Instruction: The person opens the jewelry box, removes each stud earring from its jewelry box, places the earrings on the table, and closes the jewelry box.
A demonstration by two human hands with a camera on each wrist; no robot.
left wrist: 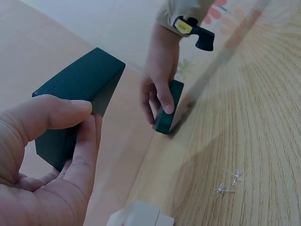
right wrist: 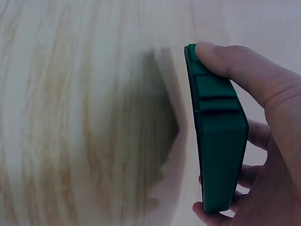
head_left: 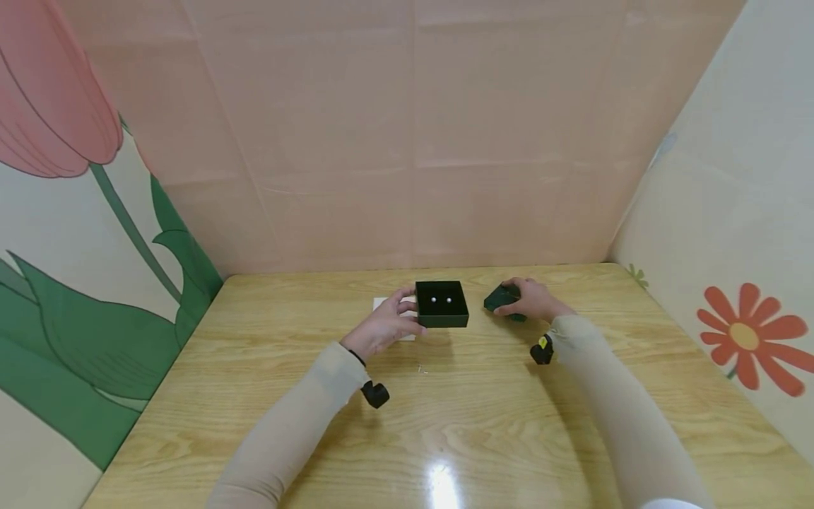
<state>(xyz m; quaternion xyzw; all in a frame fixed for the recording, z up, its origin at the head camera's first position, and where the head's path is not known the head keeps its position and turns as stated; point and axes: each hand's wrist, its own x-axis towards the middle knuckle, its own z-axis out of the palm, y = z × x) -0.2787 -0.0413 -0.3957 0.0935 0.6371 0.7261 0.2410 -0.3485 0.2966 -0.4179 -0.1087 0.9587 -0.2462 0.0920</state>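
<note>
My left hand (head_left: 381,329) grips the side of a dark green jewellery box (head_left: 443,321), raised over the table. Inside, two small pearl-like studs (head_left: 434,300) sit on its black insert. The left wrist view shows the box's outer wall (left wrist: 77,77) with the thumb across it and fingers behind. To the right, my right hand (head_left: 535,300) holds a matching green box lid (head_left: 497,300) between thumb and fingers. In the right wrist view this lid (right wrist: 218,160) stands on edge, with raised ribbon-like folds under the thumb. Its shadow falls on the table.
A white box-like piece (left wrist: 141,215) lies on the wooden table (head_left: 470,417) beneath and behind the left hand. Two tiny clear or silvery pieces (left wrist: 236,177) lie nearer the front. A pink backdrop (head_left: 413,177) rises behind the table, with patterned sheets at both sides.
</note>
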